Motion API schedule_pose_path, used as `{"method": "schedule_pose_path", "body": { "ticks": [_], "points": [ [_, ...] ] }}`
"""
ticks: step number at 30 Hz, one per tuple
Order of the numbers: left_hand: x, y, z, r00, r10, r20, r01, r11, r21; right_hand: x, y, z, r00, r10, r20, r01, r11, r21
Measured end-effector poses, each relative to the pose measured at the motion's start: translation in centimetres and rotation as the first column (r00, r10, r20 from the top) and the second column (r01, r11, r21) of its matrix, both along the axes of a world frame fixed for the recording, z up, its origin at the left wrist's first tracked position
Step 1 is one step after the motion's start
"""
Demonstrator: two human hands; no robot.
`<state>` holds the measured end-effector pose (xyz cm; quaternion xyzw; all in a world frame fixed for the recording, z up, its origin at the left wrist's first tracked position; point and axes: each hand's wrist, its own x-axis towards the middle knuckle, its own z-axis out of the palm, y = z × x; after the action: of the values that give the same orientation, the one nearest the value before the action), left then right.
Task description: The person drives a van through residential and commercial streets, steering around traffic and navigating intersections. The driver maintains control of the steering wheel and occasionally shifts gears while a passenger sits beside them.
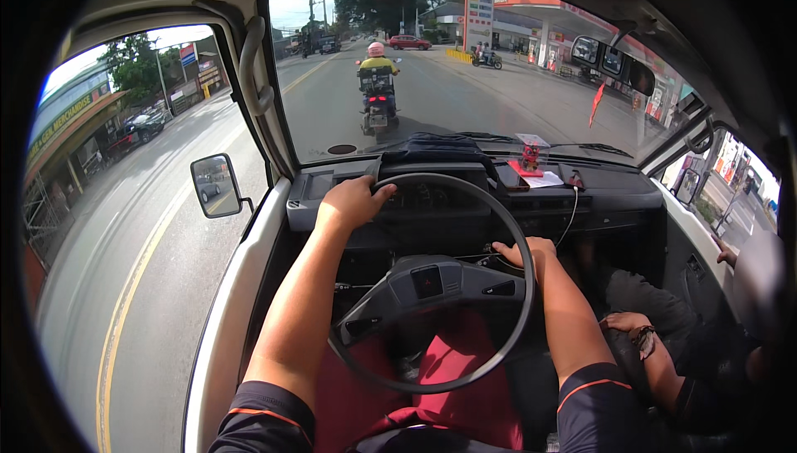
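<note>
The black steering wheel (427,283) stands in front of my lap, tilted so that its rim rises toward the dashboard. At the rim's upper left, my left hand (355,202) is closed round it, with the thumb along the top. My right hand (530,252) grips the rim's right side, its thumb pointing inward and its other fingers mostly hidden. Behind the upper rim lies the instrument panel (419,197), partly covered by the wheel. A thin stalk (353,287) sticks out left of the wheel's hub.
Through the windshield, a rider on a motorcycle (378,96) is ahead, with a red car (409,42) crossing beyond. The dashboard carries a dark cloth (436,151) and a clear box (531,152). A passenger's hand (627,323) rests at right. The side mirror (218,186) is outside left.
</note>
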<state>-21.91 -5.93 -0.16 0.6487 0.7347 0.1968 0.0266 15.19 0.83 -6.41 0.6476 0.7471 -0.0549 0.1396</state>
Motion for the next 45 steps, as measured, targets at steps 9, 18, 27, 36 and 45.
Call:
{"method": "schedule_pose_path", "body": {
  "ticks": [9,18,27,36,45],
  "points": [
    [-0.3,-1.2,-0.6,0.997,0.057,0.044,-0.059,0.997,0.044,0.3,0.2,-0.7,1.000,-0.012,-0.024,0.013,1.000,0.026],
    [-0.3,-1.5,-1.0,0.995,0.083,0.064,-0.085,0.996,0.035,0.4,0.5,-1.2,0.999,-0.031,0.005,0.031,0.999,0.034],
    [-0.3,-1.8,-1.1,0.992,0.086,0.092,-0.091,0.995,0.047,0.4,0.0,-1.0,1.000,-0.013,0.003,0.013,0.998,0.060],
    [-0.6,-2.5,-1.0,0.983,0.112,0.148,-0.114,0.993,0.006,0.5,-1.1,-0.6,0.999,0.033,0.006,-0.034,0.995,0.092],
    [-0.5,-2.5,-1.3,0.987,0.113,0.115,-0.117,0.992,0.035,0.3,-1.0,-0.8,0.999,0.031,0.042,-0.035,0.994,0.102]
  ]
}}
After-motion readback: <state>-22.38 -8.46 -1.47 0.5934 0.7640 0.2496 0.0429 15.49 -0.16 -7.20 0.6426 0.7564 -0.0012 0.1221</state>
